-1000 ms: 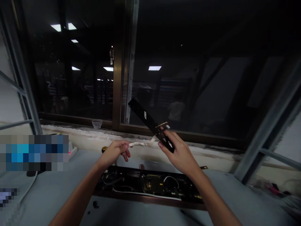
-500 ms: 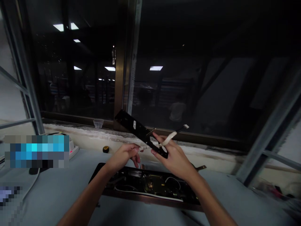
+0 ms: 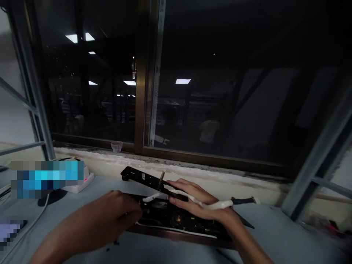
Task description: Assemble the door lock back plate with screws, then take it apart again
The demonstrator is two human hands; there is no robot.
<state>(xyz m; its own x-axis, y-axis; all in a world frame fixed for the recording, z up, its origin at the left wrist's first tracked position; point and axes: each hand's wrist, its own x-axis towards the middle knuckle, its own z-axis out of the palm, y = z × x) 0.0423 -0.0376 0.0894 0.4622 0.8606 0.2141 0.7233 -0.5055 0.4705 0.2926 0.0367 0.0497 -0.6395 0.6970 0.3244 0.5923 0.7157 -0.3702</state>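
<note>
My right hand [image 3: 192, 200] grips a long black metal plate [image 3: 143, 177] with a short pin standing up from it, held low and nearly level over an open door lock body [image 3: 178, 223] that lies on the grey table. A white wire bundle [image 3: 217, 204] lies draped across the back of my right hand and ends in a small connector at the right. My left hand [image 3: 121, 209] is blurred, fingers curled at the left end of the lock body under the plate; what it holds is unclear.
A dark window [image 3: 192, 91] and its white sill [image 3: 115, 161] run along the back, with a small clear cup [image 3: 116, 146] on the sill. A white power strip [image 3: 81, 181] and a cable sit on the table [image 3: 55, 227] at left. Metal rack bars stand at both sides.
Both hands have dropped from in front of the window down to the lock body. The plate has gone from tilted up to nearly flat, and the white wire now lies over my right hand.
</note>
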